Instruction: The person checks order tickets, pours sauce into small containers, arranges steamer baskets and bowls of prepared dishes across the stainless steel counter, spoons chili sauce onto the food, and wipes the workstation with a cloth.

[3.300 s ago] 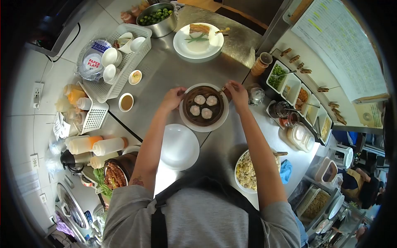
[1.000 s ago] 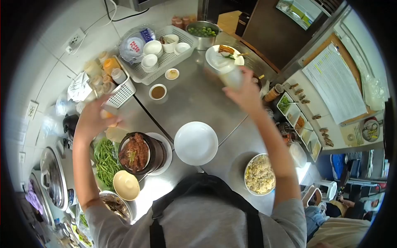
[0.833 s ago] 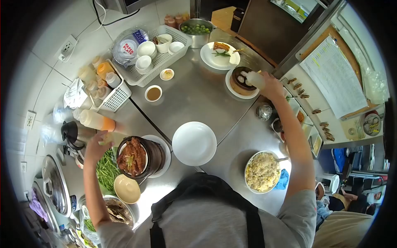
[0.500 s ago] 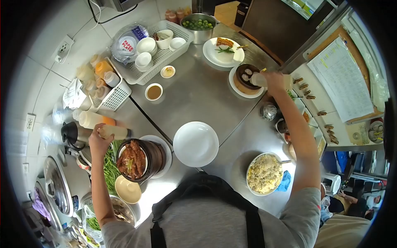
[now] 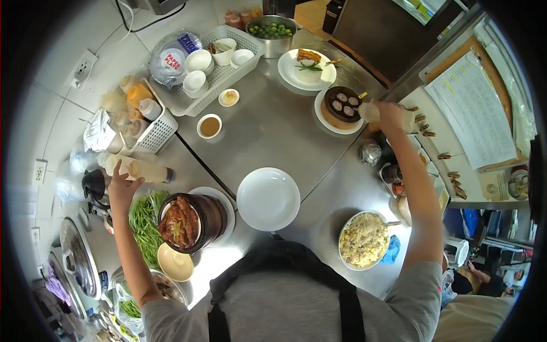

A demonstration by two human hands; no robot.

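My right hand [image 5: 391, 118] grips a pale squeeze bottle [image 5: 370, 112], tipped sideways with its tip by the rim of a round steamer basket [image 5: 342, 121]. Several whitish dumplings [image 5: 337, 106] sit in that basket, which stands on a white plate. My left hand [image 5: 123, 185] is open, thumb and finger apart, beside another pale squeeze bottle [image 5: 149, 171] with a dark end. Whether the fingers still touch that bottle I cannot tell. Below and right of this hand, a tilted steamer basket [image 5: 212, 219] holds brown saucy meat [image 5: 180, 222]. A bare white plate [image 5: 268, 199] lies at the centre.
Fried rice [image 5: 363, 239] fills a bowl at right. Green vegetables [image 5: 149, 219] and a tan bowl [image 5: 175, 262] are at left. Farther back stand a sauce cup [image 5: 209, 126], a white basket [image 5: 188, 105] of bowls, a pot of green fruit [image 5: 272, 28] and a plated dish [image 5: 307, 74].
My left hand has loosened from its bottle and shifted left, fingers spreading. My right hand has drawn the other bottle rightward, uncovering more dumplings.
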